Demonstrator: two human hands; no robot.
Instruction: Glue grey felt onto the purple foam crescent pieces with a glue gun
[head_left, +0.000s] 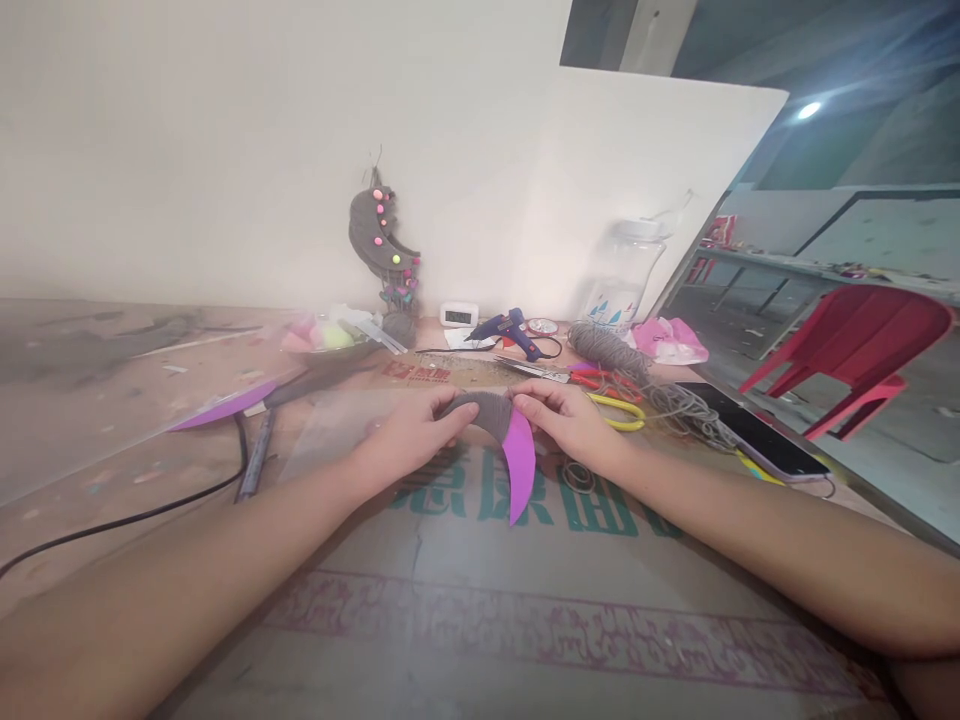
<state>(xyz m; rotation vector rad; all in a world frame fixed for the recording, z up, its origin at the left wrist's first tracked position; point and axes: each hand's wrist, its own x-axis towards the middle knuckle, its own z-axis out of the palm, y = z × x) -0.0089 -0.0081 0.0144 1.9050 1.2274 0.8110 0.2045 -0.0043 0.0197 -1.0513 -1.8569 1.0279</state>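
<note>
A purple crescent cut-out (pixel 519 462) lies over printed cardboard (pixel 480 590); its upper half is wrapped in grey yarn. My left hand (pixel 409 437) pinches the wrapped left end. My right hand (pixel 571 420) grips the crescent's upper right edge, fingers closed on it. Both forearms reach in from the bottom corners. A tangle of grey yarn (pixel 626 360) lies just behind my right hand.
Scissors with red and yellow handles (pixel 604 392), a blue glue gun (pixel 510 332), a small clock (pixel 458 315), a clear jar (pixel 626 272) and a finished yarn crescent with pom-poms (pixel 379 240) stand at the back. A phone (pixel 750 432) lies right, a black cable (pixel 150 510) left, a red chair (pixel 855 345) beyond.
</note>
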